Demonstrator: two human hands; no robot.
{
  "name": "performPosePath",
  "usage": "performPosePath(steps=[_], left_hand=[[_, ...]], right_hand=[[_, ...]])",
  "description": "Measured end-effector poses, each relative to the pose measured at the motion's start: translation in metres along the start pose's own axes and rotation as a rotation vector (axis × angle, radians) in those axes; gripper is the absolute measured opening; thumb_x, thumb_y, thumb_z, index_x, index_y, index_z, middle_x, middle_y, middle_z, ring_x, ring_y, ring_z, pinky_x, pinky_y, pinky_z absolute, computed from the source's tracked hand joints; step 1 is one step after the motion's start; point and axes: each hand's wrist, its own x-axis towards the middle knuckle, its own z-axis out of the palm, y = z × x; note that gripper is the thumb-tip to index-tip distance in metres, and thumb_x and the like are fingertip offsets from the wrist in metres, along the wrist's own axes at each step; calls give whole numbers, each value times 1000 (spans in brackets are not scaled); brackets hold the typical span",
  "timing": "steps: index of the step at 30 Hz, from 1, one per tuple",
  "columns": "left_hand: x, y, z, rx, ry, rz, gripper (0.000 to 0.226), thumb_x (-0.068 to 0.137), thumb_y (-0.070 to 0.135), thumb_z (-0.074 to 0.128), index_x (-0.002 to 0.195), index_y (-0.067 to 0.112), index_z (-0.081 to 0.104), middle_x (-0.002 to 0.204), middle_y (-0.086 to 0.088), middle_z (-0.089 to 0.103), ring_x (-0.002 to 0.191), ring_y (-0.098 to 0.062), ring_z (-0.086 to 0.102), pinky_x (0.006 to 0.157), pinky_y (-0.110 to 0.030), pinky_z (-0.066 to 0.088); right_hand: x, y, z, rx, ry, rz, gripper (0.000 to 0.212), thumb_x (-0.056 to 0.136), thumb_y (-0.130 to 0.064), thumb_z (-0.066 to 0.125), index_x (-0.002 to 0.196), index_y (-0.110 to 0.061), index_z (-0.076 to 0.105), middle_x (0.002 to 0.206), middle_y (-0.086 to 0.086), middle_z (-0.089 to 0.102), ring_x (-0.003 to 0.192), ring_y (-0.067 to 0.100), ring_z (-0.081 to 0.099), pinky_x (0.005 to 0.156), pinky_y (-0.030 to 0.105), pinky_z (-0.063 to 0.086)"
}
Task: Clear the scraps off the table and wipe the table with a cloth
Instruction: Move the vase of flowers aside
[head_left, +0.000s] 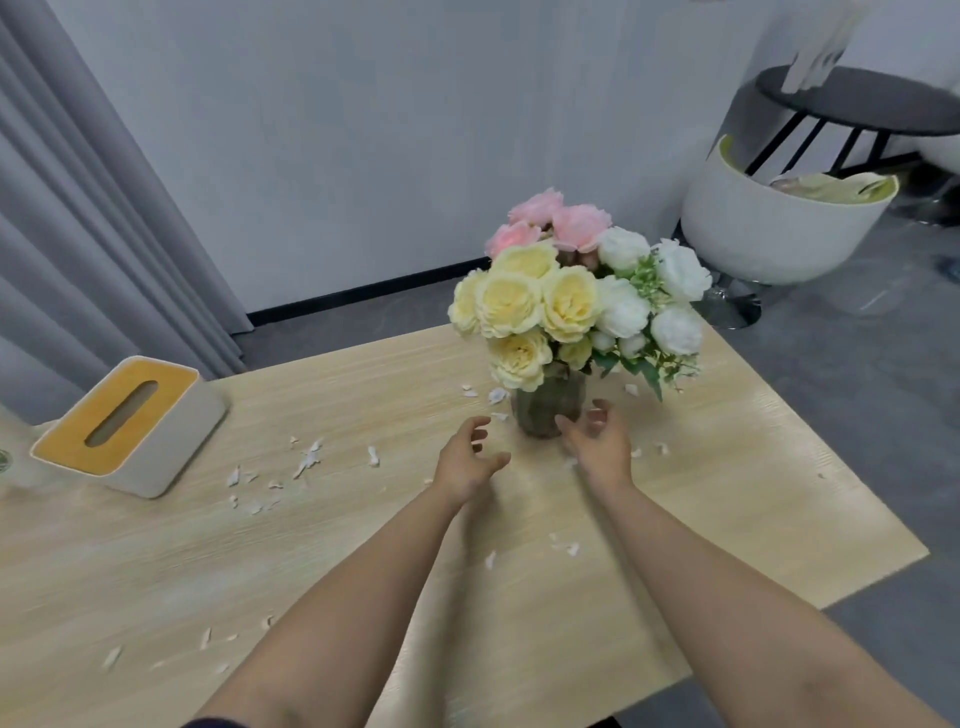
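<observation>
While nothing is held yet, both hands are spread toward the vase (548, 410), and a top-heavy bouquet is what stands to be upset.

Neither hand is closed on anything: the left hand (466, 460) is kept just short of the vase with fingers loosely curled and apart, and the right hand (597, 441) is cupped beside the glass, contact not being clear. Should the vase be taken low and one-sidedly, it could be tipped by the weight of the flowers (576, 296) above it. The scraps (306, 460) are scattered on the table (753, 467) around the vase, some at its foot, more toward the tissue box (130, 423) and the near edge; those could be brushed to the floor. No cloth is seen.
</observation>
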Motion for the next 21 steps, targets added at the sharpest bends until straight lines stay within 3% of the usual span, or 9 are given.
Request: performPosePath(steps=[6, 10, 13, 15, 18, 21], left_hand=[[28, 28, 28, 95, -13, 47, 79, 79, 13, 73, 143, 8, 27, 142, -9, 40, 127, -26, 43, 100, -36, 41], [44, 41, 45, 71, 14, 38, 72, 74, 6, 77, 135, 2, 38, 131, -10, 48, 119, -22, 47, 94, -30, 43], [56, 45, 54, 31, 5, 37, 80, 59, 20, 86, 127, 8, 45, 126, -4, 54, 117, -18, 51, 97, -26, 44], [61, 46, 58, 48, 2, 37, 76, 64, 17, 85, 127, 12, 43, 120, 4, 51, 113, -12, 50, 94, -19, 42], [68, 43, 61, 67, 27, 15, 68, 73, 13, 79, 129, 11, 42, 118, 1, 50, 116, -20, 51, 95, -27, 44], [66, 44, 60, 56, 46, -33, 66, 76, 12, 76, 132, 6, 42, 120, -4, 53, 115, -23, 53, 84, -21, 41]], right_hand=[[40, -4, -12, -90, -118, -12, 87, 72, -36, 78, 141, -8, 33, 143, 10, 41, 129, 27, 43, 104, 41, 40], [56, -5, -15, -100, -227, -36, 88, 71, -38, 78, 142, -11, 32, 145, 8, 41, 130, 28, 42, 105, 41, 39], [65, -4, -16, -144, -309, -19, 90, 67, -46, 79, 141, -18, 34, 141, 5, 46, 128, 26, 45, 103, 40, 40], [69, -4, -18, -134, -365, 0, 88, 66, -48, 79, 138, -22, 36, 139, 4, 48, 127, 25, 46, 104, 45, 40], [73, -6, -19, -89, -423, 1, 73, 61, -50, 80, 121, -34, 43, 134, 0, 52, 125, 25, 47, 102, 50, 41], [74, -4, -18, -8, -413, 22, 85, 42, -62, 79, 116, -40, 44, 132, 0, 54, 122, 22, 51, 99, 51, 45]])
